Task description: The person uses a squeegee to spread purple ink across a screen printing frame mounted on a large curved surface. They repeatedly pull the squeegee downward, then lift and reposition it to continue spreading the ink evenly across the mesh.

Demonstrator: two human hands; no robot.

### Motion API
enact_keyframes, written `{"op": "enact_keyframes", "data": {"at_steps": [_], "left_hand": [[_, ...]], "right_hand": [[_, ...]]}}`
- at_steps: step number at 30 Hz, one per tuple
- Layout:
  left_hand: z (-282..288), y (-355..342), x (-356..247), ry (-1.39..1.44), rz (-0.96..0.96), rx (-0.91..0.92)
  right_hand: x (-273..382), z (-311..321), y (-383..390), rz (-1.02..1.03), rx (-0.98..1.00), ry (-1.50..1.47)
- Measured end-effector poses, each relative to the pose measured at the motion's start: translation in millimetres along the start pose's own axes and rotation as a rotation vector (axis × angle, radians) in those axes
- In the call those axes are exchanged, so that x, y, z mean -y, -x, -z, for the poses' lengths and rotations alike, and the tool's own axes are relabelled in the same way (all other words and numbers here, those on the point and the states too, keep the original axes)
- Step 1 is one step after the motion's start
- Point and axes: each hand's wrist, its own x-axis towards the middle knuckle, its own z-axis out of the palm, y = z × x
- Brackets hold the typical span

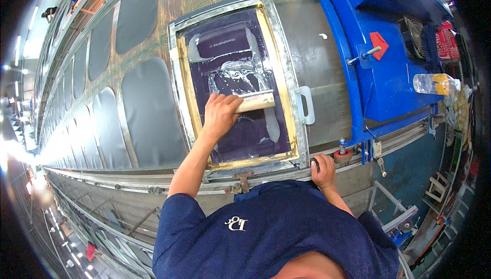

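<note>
My left hand [221, 110] grips a pale, bar-like squeegee [255, 101] lying across the dark purple printing screen [240, 141]. Pale, glossy paste is smeared over the screen above and beside the squeegee. The screen sits in a silver metal frame [300, 143] with tan taped inner borders and a light handle [307, 105] on its right side. My right hand [323, 171] is closed on a small black grip at the frame's near right, left of a red round fitting [342, 157].
Grey panels [143, 110] line the long printing table to the left. A blue machine [383, 100] stands at the right, with a plastic bottle [429, 84] on it. A metal rail [169, 176] runs along the near edge. A small dark figure, apparently a person, is at the far upper left.
</note>
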Motion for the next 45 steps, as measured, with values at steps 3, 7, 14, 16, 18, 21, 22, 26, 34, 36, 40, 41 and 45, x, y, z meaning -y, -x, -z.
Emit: {"op": "enact_keyframes", "data": {"at_steps": [3, 7, 14, 16, 18, 21, 22, 26, 34, 36, 40, 41, 45], "left_hand": [[-10, 3, -1, -0.052, -0.006, -0.026], [-11, -3, 42, -0.1, 0.059, -0.064], [-4, -7, 58, -0.064, 0.046, -0.135], [-27, 2, 61, -0.077, 0.032, -0.177], [-30, 10, 64, -0.082, -0.007, -0.145], [-4, -9, 66, -0.033, -0.013, -0.027], [1, -17, 70, -0.012, -0.009, 0.002], [-14, -34, 72, -0.081, 0.023, -0.121], [7, -52, 92, 0.028, 0.021, -0.109], [7, -65, 99, 0.006, 0.043, -0.117], [1, -84, 107, -0.034, 0.071, -0.113], [-2, -86, 109, -0.039, 0.075, -0.109], [-15, -90, 115, -0.028, 0.045, -0.137]], "right_hand": [[2, 1, -2, -0.002, -0.009, -0.009], [2, 1, -1, 0.002, -0.01, -0.031], [9, 5, -8, 0.002, 0.004, -0.025], [8, 4, -9, 0.005, 0.017, -0.032], [3, 3, -6, 0.028, 0.007, -0.049], [5, 3, -5, 0.006, 0.012, -0.027], [6, 3, -4, 0.011, 0.008, -0.028], [6, 5, -7, 0.029, 0.025, -0.028], [8, 6, -8, 0.018, 0.0, -0.022], [10, 7, -9, 0.025, 0.001, -0.023], [8, 5, -10, 0.049, -0.023, -0.019], [8, 5, -10, 0.049, -0.023, -0.015], [7, 4, -10, 0.019, -0.01, -0.015]]}}
